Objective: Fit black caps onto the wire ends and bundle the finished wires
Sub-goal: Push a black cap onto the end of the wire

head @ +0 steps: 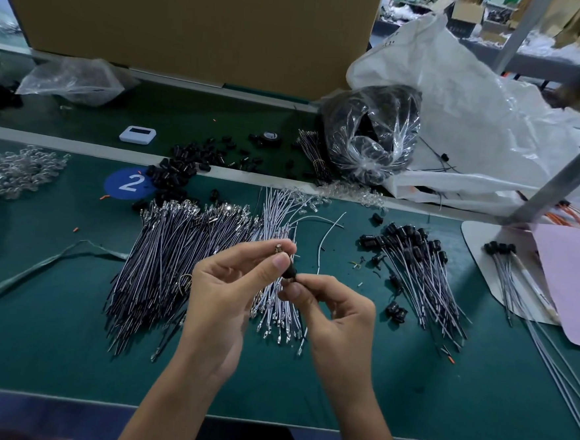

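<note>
— Left grip (pixel 225 291) pinches a wire end (pixel 278 247) between thumb and forefinger, its metal tip poking up. My right grip (pixel 337 312) pinches one black cap (pixel 290 273) just below the left thumb.
— What's under them?
— Both hang above the table (pixel 50 340) and hide part of the uncapped wires (pixel 165 262), a big dark fan with a paler bunch (pixel 282 216) behind it. Capped wires (pixel 422 273) lie to my right, caps pointing away from me. A smaller capped bunch (pixel 505 265) lies on a white sheet (pixel 479 246) beside a pink sheet (pixel 572 291).
— And farther back?
— Loose black caps (pixel 178 170) spill across a pale ridge. A clear bag (pixel 370 132) of black parts leans on a white sack (pixel 478 106), and a cardboard box (pixel 192 24) walls off the rear. A small white device (pixel 137 135) sits to the left.
— Any writing?
— Only a white "2" on a blue round sticker (pixel 130 183); caps cover its right edge.
</note>
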A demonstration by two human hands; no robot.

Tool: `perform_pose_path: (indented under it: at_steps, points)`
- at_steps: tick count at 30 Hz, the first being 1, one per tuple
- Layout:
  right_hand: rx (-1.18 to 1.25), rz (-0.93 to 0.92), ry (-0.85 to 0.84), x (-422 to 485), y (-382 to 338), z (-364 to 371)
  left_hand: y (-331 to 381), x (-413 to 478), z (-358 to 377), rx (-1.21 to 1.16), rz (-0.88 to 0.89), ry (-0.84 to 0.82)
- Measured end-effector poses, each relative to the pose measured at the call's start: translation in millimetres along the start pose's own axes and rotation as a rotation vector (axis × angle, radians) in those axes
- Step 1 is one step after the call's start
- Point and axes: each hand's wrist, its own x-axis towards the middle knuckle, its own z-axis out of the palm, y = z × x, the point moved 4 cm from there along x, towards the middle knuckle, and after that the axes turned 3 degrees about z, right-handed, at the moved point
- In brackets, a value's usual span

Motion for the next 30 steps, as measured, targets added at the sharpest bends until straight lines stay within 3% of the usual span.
perform_pose_path:
  at_steps: [7, 17, 30]
  points:
    - [-0.021, 0.015, 0.008, -1, 0, 0, 12, 6, -3, 0.107, 0.000, -0.087]
    - [-0.001, 0.005, 0.043, -4, 3, 4, 5, -1, 1, 0.056, 0.064, 0.180]
    - [0.067, 0.001, 0.010, -6, 2, 3, 6, 4, -1, 0.002, -0.033, -0.011]
